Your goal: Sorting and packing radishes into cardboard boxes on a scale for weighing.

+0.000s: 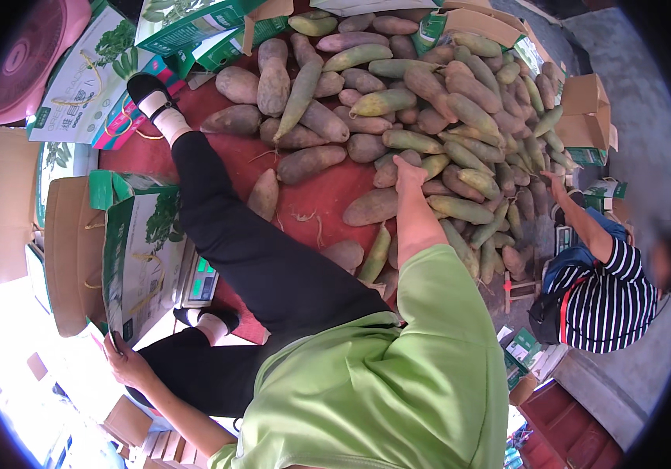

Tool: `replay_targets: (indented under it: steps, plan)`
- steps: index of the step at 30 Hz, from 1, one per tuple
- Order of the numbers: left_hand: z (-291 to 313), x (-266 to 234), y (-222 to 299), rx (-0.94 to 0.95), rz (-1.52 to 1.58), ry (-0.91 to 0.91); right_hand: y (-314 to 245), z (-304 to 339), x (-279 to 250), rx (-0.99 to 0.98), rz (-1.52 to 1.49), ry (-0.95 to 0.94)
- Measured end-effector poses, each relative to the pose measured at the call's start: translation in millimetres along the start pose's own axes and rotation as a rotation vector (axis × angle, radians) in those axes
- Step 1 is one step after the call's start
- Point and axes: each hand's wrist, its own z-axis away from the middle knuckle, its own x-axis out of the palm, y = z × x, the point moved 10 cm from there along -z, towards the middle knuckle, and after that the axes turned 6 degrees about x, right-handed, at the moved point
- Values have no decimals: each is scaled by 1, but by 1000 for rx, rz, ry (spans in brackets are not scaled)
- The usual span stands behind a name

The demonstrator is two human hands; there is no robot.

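A large pile of long radishes (476, 113), some green and some dull purple-red, covers the far middle and right. My right hand (409, 170) reaches into the near side of it, against a purplish radish (386, 173). Its fingers point away from me and are partly hidden, so I cannot tell whether they grip it. At the lower left my left hand (123, 364) is closed on the near edge of an upright white-and-green carton (136, 258). The carton stands open on a scale (198, 280) with a lit green display.
A red sheet (304, 203) lies under the radishes. More printed cartons (89, 74) and a pink plastic basin (34, 59) stand at the far left. On the right another person in a striped shirt (609, 293) reaches toward the pile. An open brown carton (585, 109) stands behind.
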Motion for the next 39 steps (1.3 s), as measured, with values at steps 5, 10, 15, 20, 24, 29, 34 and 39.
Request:
replay_targets:
  steps: [5, 10, 15, 20, 24, 29, 34, 39]
  plan:
    - [-3, 3, 4, 0, 25, 6, -9, -9, 17, -144, -213, -278]
    - [-3, 4, 7, 2, 3, 19, -19, 27, 13, -114, -307, -545]
    - [-10, 3, 36, 98, -4, 67, -28, 31, 8, -64, -499, -850]
    - [-5, 28, 74, 93, 109, -60, -51, 27, -14, -127, -395, -850]
    - [42, 63, 137, -17, 241, -242, -145, 66, -95, -557, -78, -708]
    - [36, 64, 153, 51, 302, -214, -202, 183, -89, -954, -54, -813]
    - [41, 52, 153, 116, 311, -160, -227, 311, -62, -1161, -59, -970]
    - [41, 45, 159, 189, 405, -109, -220, 445, -39, -1300, -92, -1179]
